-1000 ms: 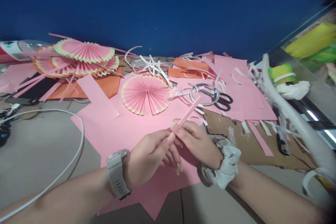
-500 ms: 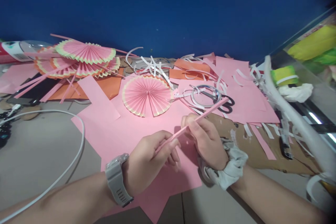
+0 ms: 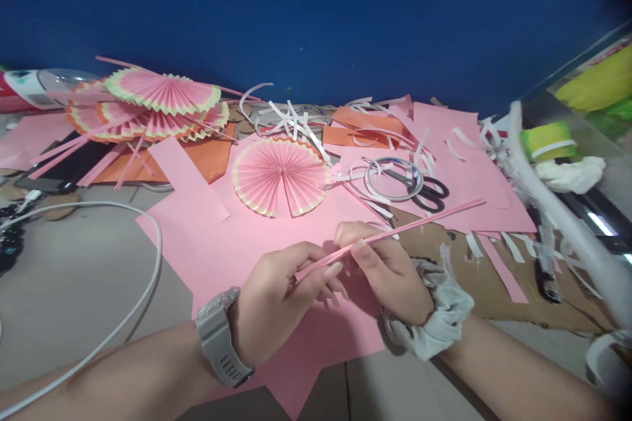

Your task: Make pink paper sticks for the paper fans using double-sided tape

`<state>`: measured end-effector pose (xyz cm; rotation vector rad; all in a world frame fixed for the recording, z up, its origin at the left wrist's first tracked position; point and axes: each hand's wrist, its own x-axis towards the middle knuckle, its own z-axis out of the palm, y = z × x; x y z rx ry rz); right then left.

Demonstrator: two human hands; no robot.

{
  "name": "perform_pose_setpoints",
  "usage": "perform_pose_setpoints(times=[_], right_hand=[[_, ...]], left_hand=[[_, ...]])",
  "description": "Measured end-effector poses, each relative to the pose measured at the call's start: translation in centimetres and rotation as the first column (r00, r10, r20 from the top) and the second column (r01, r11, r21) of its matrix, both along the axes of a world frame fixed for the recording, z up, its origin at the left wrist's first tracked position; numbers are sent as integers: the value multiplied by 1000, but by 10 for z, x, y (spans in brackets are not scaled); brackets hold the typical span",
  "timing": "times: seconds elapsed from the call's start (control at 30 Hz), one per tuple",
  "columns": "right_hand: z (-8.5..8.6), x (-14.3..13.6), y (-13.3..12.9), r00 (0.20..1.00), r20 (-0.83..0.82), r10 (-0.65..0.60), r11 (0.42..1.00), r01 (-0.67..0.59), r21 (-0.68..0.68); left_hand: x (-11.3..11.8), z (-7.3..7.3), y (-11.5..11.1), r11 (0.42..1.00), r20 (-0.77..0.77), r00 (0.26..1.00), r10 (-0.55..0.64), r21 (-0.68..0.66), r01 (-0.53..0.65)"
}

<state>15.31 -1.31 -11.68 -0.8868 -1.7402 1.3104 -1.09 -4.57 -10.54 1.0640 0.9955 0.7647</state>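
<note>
A long, narrow pink paper strip (image 3: 424,222) slants up to the right between both hands, its far end free. My left hand (image 3: 281,289) pinches its lower left end between thumb and fingers. Farther along, my right hand (image 3: 388,270) grips the strip with the thumb on top. Beneath them lies a large pink paper sheet (image 3: 237,256). On its far part rests a round pleated paper rosette (image 3: 281,177), pink with a pale yellow edge and a narrow gap at the front.
Black-handled scissors (image 3: 430,195) and a tape roll (image 3: 394,179) lie right of the rosette. More pleated rosettes (image 3: 162,95) are stacked at the back left. White paper scraps (image 3: 296,122) and orange paper (image 3: 363,128) sit behind. A white cable (image 3: 158,243) curves at left, cardboard (image 3: 484,289) at right.
The strip's free end has swung lower and farther right, so more of it shows beyond my right hand. My right hand has turned slightly, and the view has shifted a little.
</note>
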Motion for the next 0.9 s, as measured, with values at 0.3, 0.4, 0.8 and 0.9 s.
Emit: perform_pose_setpoints(times=[0.3,0.4,0.8,0.9], right_hand=[[4,-4,-2,998,-17,63,994,-65,-86],[5,-5,-2,991,-8,133,969,-131,-209],[5,-3,2,996,60,67,976,-53,-211],[5,-4,0,996,75,50,977,-33,-212]], left_hand=[[-1,-1,1,998,-25,1000,-5,62,7],[0,-2,2,999,21,999,-44,-7,44],[-1,-5,5,998,49,998,-32,-54,34],[-1,-4,6,999,38,999,-28,-43,30]])
